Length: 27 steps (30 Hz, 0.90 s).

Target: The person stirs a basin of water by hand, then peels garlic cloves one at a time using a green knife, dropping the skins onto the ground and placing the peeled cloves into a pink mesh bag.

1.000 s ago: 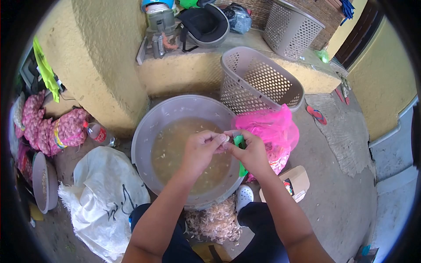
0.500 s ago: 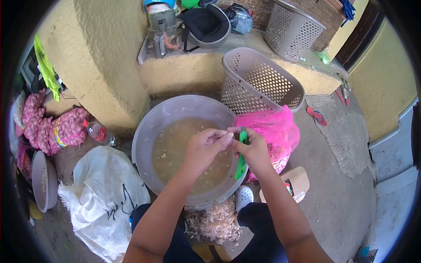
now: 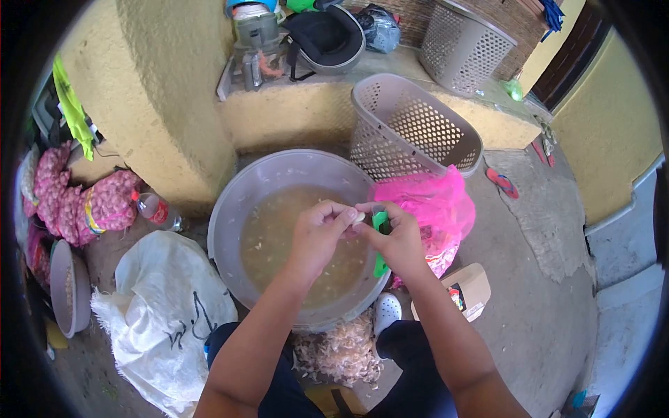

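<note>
Above the right part of a grey basin [image 3: 226, 230] of cloudy water, both hands meet around a small pale garlic clove [image 3: 358, 217]. My left hand [image 3: 322, 233] pinches the clove between thumb and fingertips. My right hand [image 3: 396, 233] is closed on a green-handled peeler or knife [image 3: 380, 244], its thumb and index finger at the clove. The tool's blade is mostly hidden by the fingers. Pale bits float in the water. Just right of the basin lies a pink mesh bag [image 3: 435, 209] with garlic in it.
A grey perforated basket [image 3: 397, 132] stands behind the basin. Peeled skins [image 3: 338, 352] lie between the legs. To the left are a white sack [image 3: 167, 313], a bottle [image 3: 157, 209] and pink garlic bags [image 3: 115, 202]. An open cardboard box [image 3: 474, 289] is at the right.
The clove now shows between the fingertips. My right hand has turned a little, and the green handle shows less below it.
</note>
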### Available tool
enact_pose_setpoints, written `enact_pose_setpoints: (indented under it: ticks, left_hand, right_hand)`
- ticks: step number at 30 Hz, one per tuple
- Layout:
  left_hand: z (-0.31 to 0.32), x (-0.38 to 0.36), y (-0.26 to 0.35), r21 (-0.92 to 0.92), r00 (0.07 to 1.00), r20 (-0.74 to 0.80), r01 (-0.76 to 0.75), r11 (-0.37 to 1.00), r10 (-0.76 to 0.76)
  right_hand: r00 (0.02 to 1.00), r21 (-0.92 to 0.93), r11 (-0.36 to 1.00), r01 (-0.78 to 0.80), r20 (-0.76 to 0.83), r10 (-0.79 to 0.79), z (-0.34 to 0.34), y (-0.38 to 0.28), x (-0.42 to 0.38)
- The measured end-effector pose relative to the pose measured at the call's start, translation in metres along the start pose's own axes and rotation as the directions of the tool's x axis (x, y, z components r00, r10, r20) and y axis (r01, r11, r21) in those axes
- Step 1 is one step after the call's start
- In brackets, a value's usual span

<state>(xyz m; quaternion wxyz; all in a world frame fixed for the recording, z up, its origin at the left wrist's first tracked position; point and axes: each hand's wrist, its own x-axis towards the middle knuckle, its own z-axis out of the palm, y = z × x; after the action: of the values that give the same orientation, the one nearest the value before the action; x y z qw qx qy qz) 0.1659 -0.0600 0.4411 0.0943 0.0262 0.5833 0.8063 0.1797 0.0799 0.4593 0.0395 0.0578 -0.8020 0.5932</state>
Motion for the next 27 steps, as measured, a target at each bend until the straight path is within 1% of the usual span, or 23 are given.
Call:
enact_pose_setpoints:
  ticks: [2,6,8,9,11,12,14,17,20,24,27]
  left_hand:
    - [0.003,0.000,-0.001,0.048,0.998,-0.037,-0.052,0.998,0.053]
    - [0.007,0.000,-0.004,0.051,0.991,-0.089,-0.091,0.995,0.095]
    - [0.007,0.000,-0.005,0.071,0.986,-0.111,-0.116,0.991,0.123]
    - [0.006,0.002,-0.008,0.137,0.978,-0.112,-0.161,0.977,0.177]
    - [0.002,0.006,-0.015,0.267,0.953,-0.102,-0.248,0.931,0.284]
    - [0.001,0.006,-0.016,0.242,0.956,-0.105,-0.243,0.939,0.274]
    - [0.000,0.007,-0.017,0.191,0.960,-0.110,-0.232,0.954,0.256]
    - [-0.001,0.006,-0.014,0.111,0.981,-0.127,-0.132,0.985,0.146]
    - [0.004,0.003,-0.004,-0.006,0.988,-0.137,-0.066,0.998,0.064]
    - [0.002,0.003,-0.005,-0.008,0.992,-0.118,-0.040,0.999,0.039]
    - [0.001,0.004,-0.004,-0.016,0.995,-0.098,0.006,1.000,-0.007]
  right_hand:
    - [1.000,0.004,1.000,-0.006,-0.006,0.006,0.001,0.003,0.001]
    - [1.000,0.025,1.000,0.007,-0.025,-0.006,0.003,0.010,0.001]
    - [0.996,0.079,0.993,-0.084,0.009,0.084,0.003,0.003,0.000]
    - [0.991,0.104,0.986,-0.130,0.027,0.128,0.003,0.001,0.000]
    - [0.978,0.265,0.941,-0.209,0.072,0.197,0.005,0.005,0.003]
    - [0.969,0.342,0.906,-0.248,0.099,0.228,0.007,0.006,0.004]
    - [0.960,0.387,0.879,-0.279,0.096,0.262,0.009,0.002,0.003]
    - [0.954,0.446,0.844,-0.299,0.110,0.280,0.011,0.005,0.004]
    - [0.950,0.489,0.816,-0.309,0.114,0.292,0.012,0.007,0.004]
    - [0.952,0.529,0.797,-0.291,0.078,0.297,0.012,0.008,0.004]
    - [0.950,0.516,0.804,-0.297,0.073,0.304,0.010,0.007,0.003]
